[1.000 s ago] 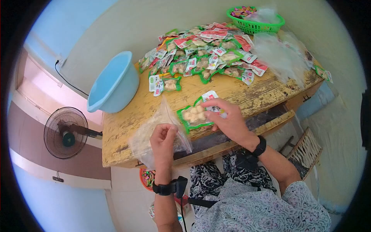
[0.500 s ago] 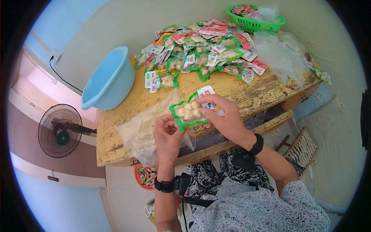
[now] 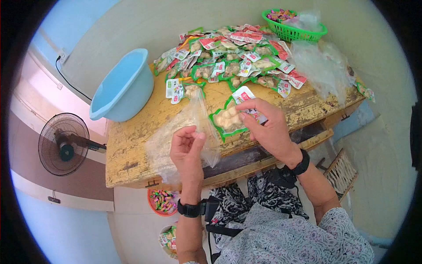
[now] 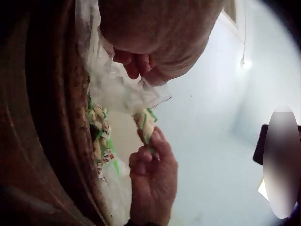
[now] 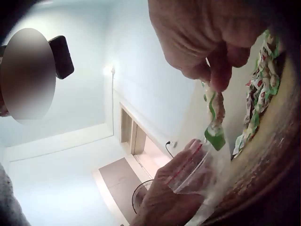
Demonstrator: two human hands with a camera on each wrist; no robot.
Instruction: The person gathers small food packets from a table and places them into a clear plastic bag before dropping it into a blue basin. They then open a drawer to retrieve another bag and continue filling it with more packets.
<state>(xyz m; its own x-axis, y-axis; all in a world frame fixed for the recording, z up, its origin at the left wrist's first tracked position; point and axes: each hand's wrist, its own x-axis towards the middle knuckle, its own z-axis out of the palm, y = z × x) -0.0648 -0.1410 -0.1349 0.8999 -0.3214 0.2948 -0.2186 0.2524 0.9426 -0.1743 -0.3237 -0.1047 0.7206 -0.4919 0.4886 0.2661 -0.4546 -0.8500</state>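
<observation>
The left hand pinches the edge of a clear plastic bag between thumb and curled fingers; the bag drapes over the table's front left. Just right of it, the right hand grips a green-edged food packet with pale round pieces inside. In the right wrist view the packet's green end overlaps the bag's mouth; whether it is inside, I cannot tell. The left wrist view shows the packet below the bag.
Many similar packets are heaped at the back of the worn yellow table. A blue basin stands left, a green basket back right beside loose clear bags. A drawer stands partly out at the front.
The packet moved left to the left hand, then back right a little. The bag's upper edge, low half a second ago, now stands raised between the hands.
</observation>
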